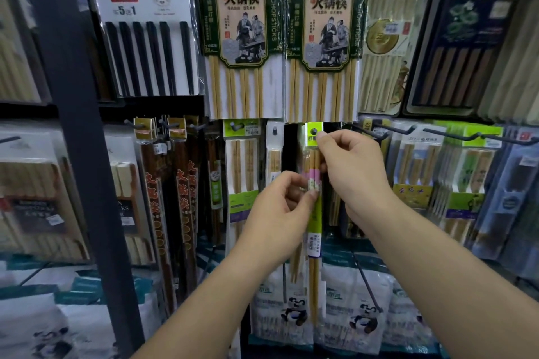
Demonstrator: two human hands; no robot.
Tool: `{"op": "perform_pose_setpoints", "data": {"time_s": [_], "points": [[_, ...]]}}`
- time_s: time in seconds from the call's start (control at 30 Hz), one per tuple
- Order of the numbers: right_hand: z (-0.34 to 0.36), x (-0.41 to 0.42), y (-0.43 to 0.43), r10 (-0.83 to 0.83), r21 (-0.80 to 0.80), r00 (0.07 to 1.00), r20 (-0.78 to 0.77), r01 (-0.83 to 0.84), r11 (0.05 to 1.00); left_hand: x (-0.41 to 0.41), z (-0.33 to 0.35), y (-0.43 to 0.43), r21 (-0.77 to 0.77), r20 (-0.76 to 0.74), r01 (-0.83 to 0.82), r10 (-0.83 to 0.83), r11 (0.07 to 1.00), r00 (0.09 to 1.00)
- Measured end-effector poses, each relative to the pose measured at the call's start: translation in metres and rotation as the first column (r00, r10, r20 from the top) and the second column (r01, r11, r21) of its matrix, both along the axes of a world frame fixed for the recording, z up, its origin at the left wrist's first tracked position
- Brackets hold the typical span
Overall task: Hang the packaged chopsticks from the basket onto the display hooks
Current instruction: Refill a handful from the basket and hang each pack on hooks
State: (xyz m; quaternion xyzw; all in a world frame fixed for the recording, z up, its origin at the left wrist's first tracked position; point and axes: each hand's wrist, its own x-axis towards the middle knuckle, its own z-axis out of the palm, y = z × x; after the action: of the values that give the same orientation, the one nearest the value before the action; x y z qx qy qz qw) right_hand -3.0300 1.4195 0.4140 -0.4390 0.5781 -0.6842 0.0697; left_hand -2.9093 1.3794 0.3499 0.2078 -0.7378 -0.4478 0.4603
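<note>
A slim pack of bamboo chopsticks with a lime-green header card and a pink band hangs upright in front of the display. Its punched hole sits at a dark hook tip. My right hand pinches the green header at its right edge. My left hand pinches the pack at the pink band, lower down. The basket is out of view.
Several chopstick packs hang on neighbouring hooks: a green-topped pack to the left, red-lettered dark packs further left, more to the right. Bare hook arms jut out on the right. A dark upright post stands at left.
</note>
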Motion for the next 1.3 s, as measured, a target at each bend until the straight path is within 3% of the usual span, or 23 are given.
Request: {"op": "perform_pose_setpoints", "data": {"time_s": [0.3,0.5,0.6,0.67,0.73,0.87,1.3], "points": [[-0.010,-0.007,-0.004,-0.017,0.009,1.000,-0.026,0.017,1.000,0.001,-0.002,0.000,-0.049,0.059,-0.085,0.088,0.995,0.994],[-0.038,-0.016,0.006,-0.087,0.017,0.986,-0.143,0.090,0.996,0.005,-0.003,0.001,-0.391,0.170,-0.227,0.313,0.892,0.935],[-0.060,-0.022,0.008,-0.060,0.060,0.978,-0.202,0.074,0.995,0.000,-0.004,0.001,-0.410,0.170,-0.271,0.365,0.871,0.916],[-0.074,-0.027,0.008,0.028,0.134,0.967,-0.255,0.007,0.991,-0.008,-0.005,0.000,-0.302,0.185,-0.225,0.288,0.926,0.939],[-0.084,-0.029,0.007,0.166,0.205,0.952,-0.258,-0.114,0.972,-0.019,-0.008,-0.003,-0.074,0.155,-0.100,0.110,0.992,0.982],[-0.097,-0.029,0.000,0.345,0.278,0.913,-0.218,-0.281,0.919,-0.040,-0.011,-0.012,0.214,-0.006,0.094,-0.095,0.972,0.995],[-0.120,-0.068,-0.063,0.425,0.299,0.846,-0.321,-0.335,0.893,-0.090,-0.016,-0.054,0.359,-0.194,0.089,-0.019,0.929,0.981]]}}
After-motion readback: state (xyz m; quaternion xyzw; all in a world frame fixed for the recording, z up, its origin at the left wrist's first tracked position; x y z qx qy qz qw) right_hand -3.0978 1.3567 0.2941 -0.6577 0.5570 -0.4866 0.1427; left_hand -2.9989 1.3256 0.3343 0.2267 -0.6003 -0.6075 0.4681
